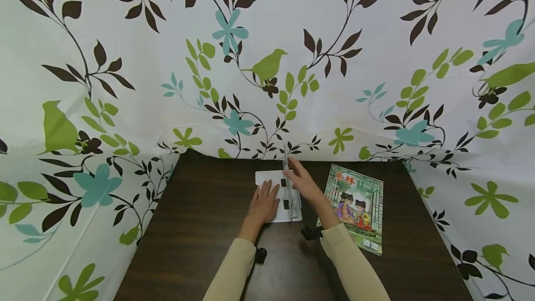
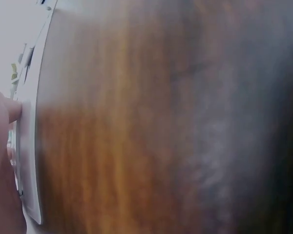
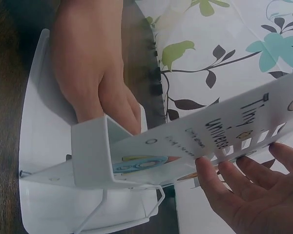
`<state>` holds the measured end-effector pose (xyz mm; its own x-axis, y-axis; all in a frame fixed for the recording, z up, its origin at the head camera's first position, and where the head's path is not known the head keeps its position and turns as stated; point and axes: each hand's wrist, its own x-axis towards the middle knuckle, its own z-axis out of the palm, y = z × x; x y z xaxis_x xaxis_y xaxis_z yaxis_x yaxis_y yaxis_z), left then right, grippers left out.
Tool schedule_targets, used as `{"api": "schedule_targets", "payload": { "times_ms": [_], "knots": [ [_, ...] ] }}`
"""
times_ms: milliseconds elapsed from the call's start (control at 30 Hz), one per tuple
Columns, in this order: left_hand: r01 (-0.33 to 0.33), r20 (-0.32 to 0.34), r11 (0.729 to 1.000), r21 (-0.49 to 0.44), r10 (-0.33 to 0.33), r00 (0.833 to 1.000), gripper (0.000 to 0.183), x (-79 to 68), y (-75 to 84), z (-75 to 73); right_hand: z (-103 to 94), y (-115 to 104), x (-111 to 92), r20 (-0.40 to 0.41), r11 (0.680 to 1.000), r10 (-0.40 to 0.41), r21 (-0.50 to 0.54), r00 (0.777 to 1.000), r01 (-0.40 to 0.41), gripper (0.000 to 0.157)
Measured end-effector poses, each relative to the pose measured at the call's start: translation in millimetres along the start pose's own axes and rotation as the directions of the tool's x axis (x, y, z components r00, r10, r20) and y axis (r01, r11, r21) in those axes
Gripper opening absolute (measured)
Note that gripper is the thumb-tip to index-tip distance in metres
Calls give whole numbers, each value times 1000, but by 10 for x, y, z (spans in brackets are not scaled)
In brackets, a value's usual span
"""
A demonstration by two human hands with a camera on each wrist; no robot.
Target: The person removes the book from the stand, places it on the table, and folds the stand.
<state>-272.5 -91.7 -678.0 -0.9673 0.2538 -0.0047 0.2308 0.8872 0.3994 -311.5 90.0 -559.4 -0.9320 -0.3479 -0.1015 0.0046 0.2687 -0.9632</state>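
A white folding book stand lies on the table, its base (image 1: pixel 276 177) flat and a thin panel (image 3: pixel 185 139) raised on edge. The raised panel bears the words "Tiny universe", a planet drawing and a row of slots. My left hand (image 1: pixel 264 202) rests on the base with its fingers stretched out. From the right side my right hand (image 1: pixel 306 185) touches the raised panel, its spread fingertips (image 3: pixel 205 168) against the panel near the slots. A white bracket (image 3: pixel 92 153) and thin wire legs show in the right wrist view. The left wrist view catches only the stand's edge (image 2: pixel 31 146).
A magazine (image 1: pixel 355 208) with two illustrated children on its cover lies right of the stand, partly under the right forearm. The dark wooden table (image 1: pixel 188 226) ends at a patterned curtain (image 1: pixel 259 106) behind and at both sides.
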Motion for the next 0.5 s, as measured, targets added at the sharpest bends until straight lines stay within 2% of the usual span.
{"api": "schedule_targets", "payload": {
  "times_ms": [200, 367, 433, 467, 500],
  "knots": [
    [31, -12, 999, -35, -32, 999, 56, -12, 19, -3, 28, 32, 2, -19, 1000, -18, -12, 1000, 18, 67],
    [55, 1, 993, -106, -55, 998, 57, -45, 56, -57, 58, 43, -29, -23, 1000, -23, 7, 999, 23, 66],
    [57, -3, 979, -198, -59, 998, 56, -53, 88, -111, 75, 60, -47, -31, 1000, -24, 10, 999, 24, 67],
    [54, -15, 960, -273, -61, 998, 55, -57, 111, -155, 84, 67, -55, -34, 1000, -27, 11, 999, 27, 67],
    [54, -24, 930, -364, -67, 997, 54, -65, 144, -211, 91, 80, -61, -34, 999, -31, 11, 999, 32, 67]
  ]
}}
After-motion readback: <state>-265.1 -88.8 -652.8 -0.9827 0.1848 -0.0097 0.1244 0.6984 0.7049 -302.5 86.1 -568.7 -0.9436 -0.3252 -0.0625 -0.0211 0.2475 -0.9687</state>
